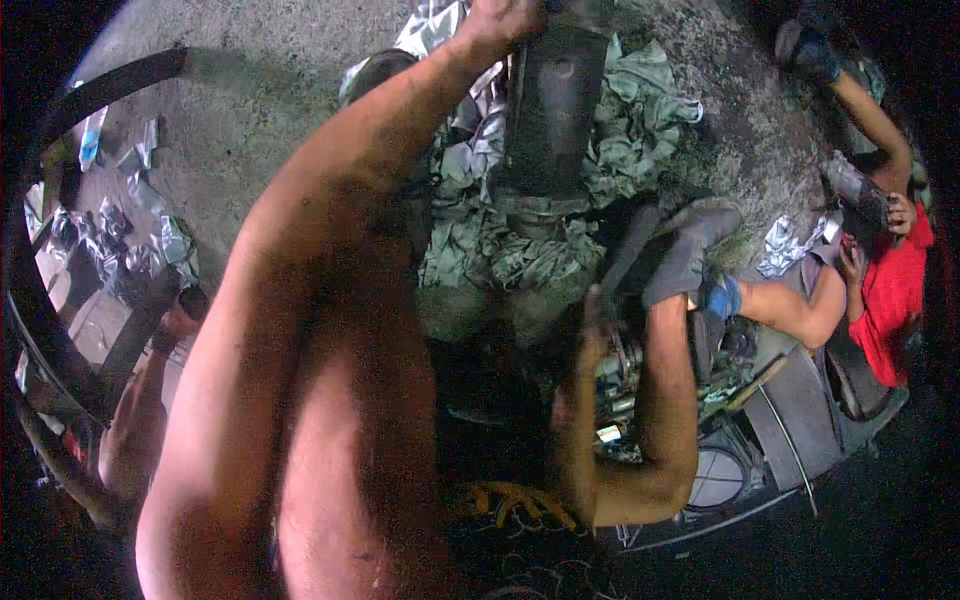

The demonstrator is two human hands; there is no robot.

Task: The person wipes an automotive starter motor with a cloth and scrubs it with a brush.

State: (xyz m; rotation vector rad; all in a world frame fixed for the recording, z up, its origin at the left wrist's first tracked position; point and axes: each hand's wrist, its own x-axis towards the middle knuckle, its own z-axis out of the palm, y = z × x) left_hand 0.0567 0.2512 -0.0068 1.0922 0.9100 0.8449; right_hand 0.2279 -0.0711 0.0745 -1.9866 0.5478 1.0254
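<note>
My left arm reaches up across the picture. At the top edge my left hand [507, 22] is closed around something dark beside the upper end of a dark, upright metal block [558, 110]; its fingertips are partly hidden. Crumpled silvery metal sheets [645, 105] lie around the block on both sides and below it. Right of centre, my right hand [594, 315] is smeared by motion, so its fingers cannot be made out. A dark, long shape [630, 250] slants up from near that hand; whether it is held does not show.
A grey shoe [695, 250] stands beside my right hand. At the far right, a person in a red top [895, 300] holds a greyish metal piece [855, 183]. Metal scraps [110, 245] and another person's forearm [135, 420] are at left. A round-framed dark panel [715, 480] lies lower right.
</note>
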